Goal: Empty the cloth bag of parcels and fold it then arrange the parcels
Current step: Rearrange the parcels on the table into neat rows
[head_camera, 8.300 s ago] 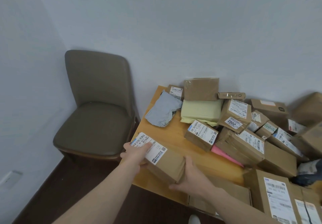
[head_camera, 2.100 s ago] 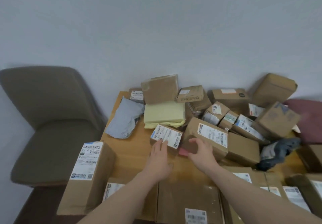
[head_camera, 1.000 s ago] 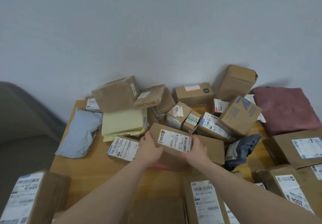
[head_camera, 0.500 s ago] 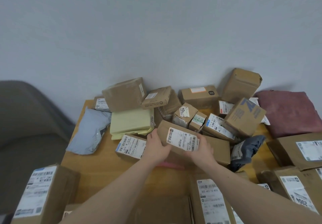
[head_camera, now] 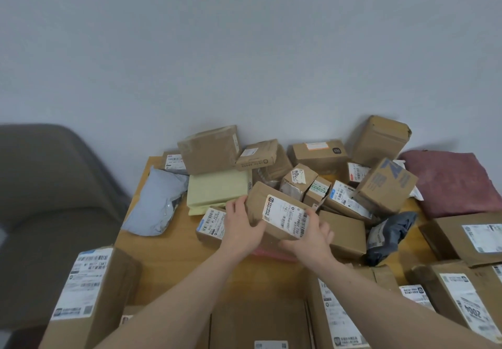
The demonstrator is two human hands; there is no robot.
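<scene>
Parcels everywhere, piled across the wooden counter (head_camera: 168,256) against the wall, and one brown labelled box (head_camera: 279,214) sits right at the centre of the action, tilted with its white label facing up. Left hand (head_camera: 243,226) clamps its near-left end, fingers curled over the cardboard; right hand (head_camera: 312,237) grips the near-right corner, thumb beside the label. Both hands are closed on that box, holding it above a pink packet (head_camera: 271,253) that peeks out underneath. At nine o'clock from it lies a smaller labelled box (head_camera: 210,223), touching the left hand's side. Further out at ten o'clock, a pale yellow packet (head_camera: 217,192) and a grey mailer bag (head_camera: 159,202). At three o'clock, a plain brown box (head_camera: 343,231), then a dark crumpled bag (head_camera: 388,233). Way over at two o'clock, the folded maroon cloth bag (head_camera: 453,183) rests on the counter's far right by the wall. Tall labelled box (head_camera: 89,294) stands at seven o'clock, on the counter's near-left corner.
</scene>
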